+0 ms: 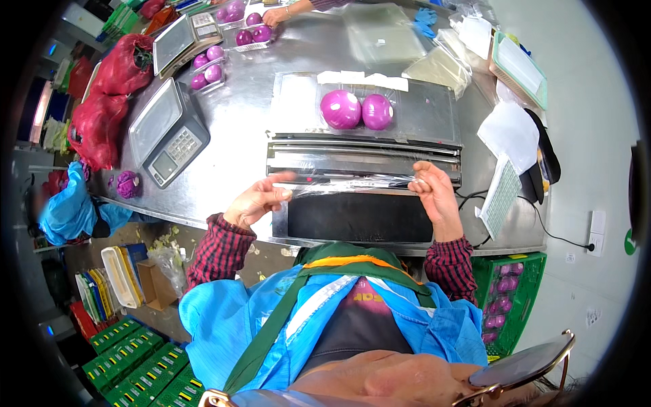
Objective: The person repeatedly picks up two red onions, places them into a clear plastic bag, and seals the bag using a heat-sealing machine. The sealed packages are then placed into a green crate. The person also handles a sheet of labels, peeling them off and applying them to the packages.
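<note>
A sheet of clear plastic film [351, 184] is stretched between my two hands, above the front of a tabletop film-wrapping machine [363, 158]. My left hand [258, 200] pinches its left end between thumb and fingers. At the other end, my right hand [434, 193] grips the film with curled fingers. Beyond the machine's rollers, a clear plastic tray [402, 109] with two glossy round purple vegetables [342, 109] sits on the flat rear plate. The machine's black plate [358, 217] lies below the film, nearest my body.
Digital scales [175, 152], red mesh sacks [96, 129] and filled trays [208, 76] stand left. A co-worker's hand [275, 17] touches a tray at the back. A keyboard [501, 198] and cables [539, 216] lie right. A green crate [531, 290] stands below the table's right end.
</note>
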The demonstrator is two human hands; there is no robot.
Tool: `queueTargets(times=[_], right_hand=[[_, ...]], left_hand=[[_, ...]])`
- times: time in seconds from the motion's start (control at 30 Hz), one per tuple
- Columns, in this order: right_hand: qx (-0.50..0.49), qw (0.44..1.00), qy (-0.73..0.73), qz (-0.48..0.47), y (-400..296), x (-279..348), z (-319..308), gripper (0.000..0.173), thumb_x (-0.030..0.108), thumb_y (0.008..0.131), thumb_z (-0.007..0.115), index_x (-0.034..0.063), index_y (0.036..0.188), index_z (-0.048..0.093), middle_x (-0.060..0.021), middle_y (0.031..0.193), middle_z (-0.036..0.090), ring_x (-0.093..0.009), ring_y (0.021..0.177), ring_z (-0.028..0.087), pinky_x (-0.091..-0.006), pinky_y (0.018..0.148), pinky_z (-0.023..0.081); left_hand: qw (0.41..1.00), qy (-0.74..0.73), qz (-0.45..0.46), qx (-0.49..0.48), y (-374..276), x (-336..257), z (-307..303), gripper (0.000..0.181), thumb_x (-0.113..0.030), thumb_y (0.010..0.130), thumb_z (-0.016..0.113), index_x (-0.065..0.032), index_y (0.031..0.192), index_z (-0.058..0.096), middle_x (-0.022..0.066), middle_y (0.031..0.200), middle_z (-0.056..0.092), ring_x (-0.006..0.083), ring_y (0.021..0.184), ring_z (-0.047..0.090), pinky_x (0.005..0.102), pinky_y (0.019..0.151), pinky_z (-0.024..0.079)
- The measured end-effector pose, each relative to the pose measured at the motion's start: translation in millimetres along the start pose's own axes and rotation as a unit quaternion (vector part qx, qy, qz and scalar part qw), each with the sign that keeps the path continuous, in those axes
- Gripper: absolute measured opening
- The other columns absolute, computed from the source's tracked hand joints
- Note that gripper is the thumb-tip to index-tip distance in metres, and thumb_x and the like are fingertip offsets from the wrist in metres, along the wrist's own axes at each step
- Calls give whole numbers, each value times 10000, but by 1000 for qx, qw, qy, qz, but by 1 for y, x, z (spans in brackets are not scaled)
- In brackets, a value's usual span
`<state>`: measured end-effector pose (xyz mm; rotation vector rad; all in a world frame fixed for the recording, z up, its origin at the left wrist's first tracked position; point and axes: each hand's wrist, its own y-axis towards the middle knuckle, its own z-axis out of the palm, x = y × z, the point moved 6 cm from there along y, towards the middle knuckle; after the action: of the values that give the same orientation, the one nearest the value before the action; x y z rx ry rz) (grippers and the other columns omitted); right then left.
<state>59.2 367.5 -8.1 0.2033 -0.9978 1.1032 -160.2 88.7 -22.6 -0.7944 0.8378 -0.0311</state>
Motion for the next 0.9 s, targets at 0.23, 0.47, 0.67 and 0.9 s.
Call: queueTargets(times=[0.23, 0.47, 0.67, 0.9], right_hand=[[202, 937, 16, -285, 41, 134, 102, 250, 85, 914, 455, -54, 1077, 584, -42, 683, 516, -150, 632, 477, -340, 745, 447], [35, 729, -619, -288, 222, 114, 58, 332, 230, 977, 446, -12, 1147, 596, -131, 1088, 662, -206, 1022, 612, -326, 937, 441], [139, 868, -476, -17, 162, 46, 25, 430, 337, 961, 477, 17, 1244, 526, -120, 1079, 640, -194, 952, 603, -294, 712, 502], [167, 904, -344, 194, 105, 22, 12, 502, 408, 974, 429, -18, 1229, 496, -98, 1009, 625, -115, 742, 609, -232, 502, 491]], left_hand=[[899, -151, 322, 258, -11, -151, 49, 390, -330, 956, 497, -71, 664, 486, -3, 572, 412, 85, 470, 381, 229, 457, 317], [777, 404, 460, -146, 191, -212, 32, 366, -292, 971, 475, 16, 1030, 664, 124, 972, 693, 196, 890, 631, 325, 849, 473], [931, 233, 245, 136, 170, -122, 49, 461, -334, 981, 470, 32, 1260, 494, 99, 1225, 546, 172, 1153, 484, 298, 999, 370], [983, 130, 78, 101, 97, -83, 58, 527, -410, 973, 464, 10, 1292, 469, 69, 1202, 556, 146, 1125, 502, 299, 995, 389]])
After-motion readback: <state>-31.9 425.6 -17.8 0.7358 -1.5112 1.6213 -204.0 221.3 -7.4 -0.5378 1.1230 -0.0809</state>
